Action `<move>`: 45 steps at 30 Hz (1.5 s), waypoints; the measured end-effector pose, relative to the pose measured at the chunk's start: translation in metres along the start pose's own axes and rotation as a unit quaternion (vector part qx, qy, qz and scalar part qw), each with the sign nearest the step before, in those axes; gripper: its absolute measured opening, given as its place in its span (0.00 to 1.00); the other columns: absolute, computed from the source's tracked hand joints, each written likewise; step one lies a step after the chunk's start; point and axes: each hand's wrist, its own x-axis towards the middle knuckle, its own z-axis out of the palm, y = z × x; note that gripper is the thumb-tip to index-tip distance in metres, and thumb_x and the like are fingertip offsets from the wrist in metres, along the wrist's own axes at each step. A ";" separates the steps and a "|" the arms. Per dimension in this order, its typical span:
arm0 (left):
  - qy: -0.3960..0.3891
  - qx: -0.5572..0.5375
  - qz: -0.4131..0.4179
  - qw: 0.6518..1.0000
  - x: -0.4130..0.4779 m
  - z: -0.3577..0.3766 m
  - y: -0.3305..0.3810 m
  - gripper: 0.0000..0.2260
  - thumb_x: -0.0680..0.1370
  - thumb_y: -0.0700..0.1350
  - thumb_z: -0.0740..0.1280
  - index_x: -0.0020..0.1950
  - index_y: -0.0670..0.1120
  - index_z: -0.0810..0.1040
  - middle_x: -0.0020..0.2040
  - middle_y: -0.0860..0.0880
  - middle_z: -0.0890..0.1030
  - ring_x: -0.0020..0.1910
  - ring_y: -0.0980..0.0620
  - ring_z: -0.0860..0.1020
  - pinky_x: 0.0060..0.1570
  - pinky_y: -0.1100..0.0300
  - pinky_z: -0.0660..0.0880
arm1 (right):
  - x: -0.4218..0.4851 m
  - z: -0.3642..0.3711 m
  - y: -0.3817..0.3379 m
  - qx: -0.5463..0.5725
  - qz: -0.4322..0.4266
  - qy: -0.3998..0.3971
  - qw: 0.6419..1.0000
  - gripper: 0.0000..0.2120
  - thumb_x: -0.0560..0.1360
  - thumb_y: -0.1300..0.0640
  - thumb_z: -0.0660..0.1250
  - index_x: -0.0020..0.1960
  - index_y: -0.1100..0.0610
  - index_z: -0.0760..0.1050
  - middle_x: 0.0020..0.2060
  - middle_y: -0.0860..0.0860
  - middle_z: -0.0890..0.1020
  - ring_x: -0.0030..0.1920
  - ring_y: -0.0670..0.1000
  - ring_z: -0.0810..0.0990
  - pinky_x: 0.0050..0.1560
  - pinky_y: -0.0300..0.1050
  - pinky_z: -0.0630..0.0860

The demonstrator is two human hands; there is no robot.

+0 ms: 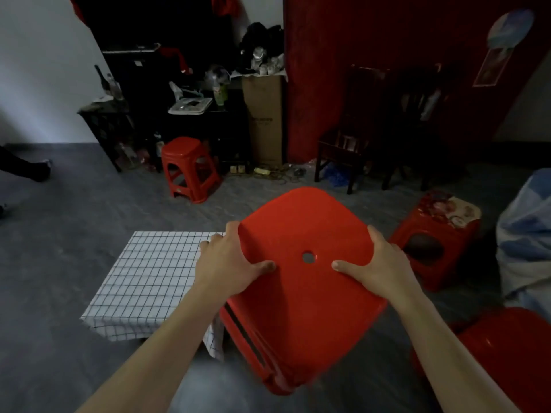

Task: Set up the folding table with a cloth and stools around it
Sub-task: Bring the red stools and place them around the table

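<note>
Nearest, below and outside my right forearm, a glossy red shape [507,353] shows, most likely another stool's seat; I should swing clear of it. Between my hands is the red plastic stool [301,293], seemingly off the floor and tipped so that its seat with the centre hole faces me, legs hanging below. My left hand [226,259] clasps the seat's left rim, thumb flat on top and fingers wrapped over the edge; my right hand [380,263] clasps the right rim the same way.

Just left of my left fingers lies the folding table [125,330], low and already under its white grid-checked cloth [149,278]; a corner of the cloth hangs down beside the stool's near leg.

To do this well, I judge I should level the seat before lowering, so that all four feet land together. I should set it just beside the table's right edge and not on the hanging cloth, which could snag under a foot and drag; my two grips should be even, since light plastic may twist.

Beyond my right fingers stands a red stool with a flowered top [441,231]; well beyond my left fingers another red stool [187,168] stands by the cluttered shelves, likely one to fetch. Farther off, a dark wooden chair [343,138] and a tall cardboard box [264,120] stand by the wall.
</note>
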 end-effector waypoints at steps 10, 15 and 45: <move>-0.032 -0.048 0.014 0.998 0.158 0.059 -0.012 0.45 0.57 0.73 0.71 0.66 0.52 0.62 0.64 0.42 0.75 0.65 0.39 0.70 0.63 0.43 0.70 | 0.146 0.033 -0.015 -0.025 0.082 -0.006 0.996 0.65 0.48 0.21 0.66 0.79 0.42 0.48 0.72 0.56 0.67 0.73 0.62 0.64 0.69 0.63 0.68; -0.082 -0.036 0.004 0.996 0.239 0.099 -0.031 0.49 0.52 0.78 0.64 0.65 0.52 0.60 0.67 0.39 0.73 0.69 0.36 0.68 0.67 0.40 0.65 | 0.214 0.071 -0.024 -0.035 0.118 -0.017 0.992 0.62 0.50 0.23 0.68 0.77 0.39 0.48 0.69 0.56 0.68 0.70 0.62 0.65 0.65 0.64 0.71; -0.125 -0.014 -0.125 0.984 0.413 0.441 -0.185 0.47 0.60 0.62 0.80 0.71 0.50 0.60 0.63 0.42 0.73 0.64 0.41 0.68 0.66 0.47 0.65 | 0.455 0.436 0.173 0.063 0.114 -0.098 0.987 0.61 0.49 0.27 0.73 0.76 0.36 0.50 0.70 0.52 0.71 0.68 0.57 0.71 0.67 0.59 0.71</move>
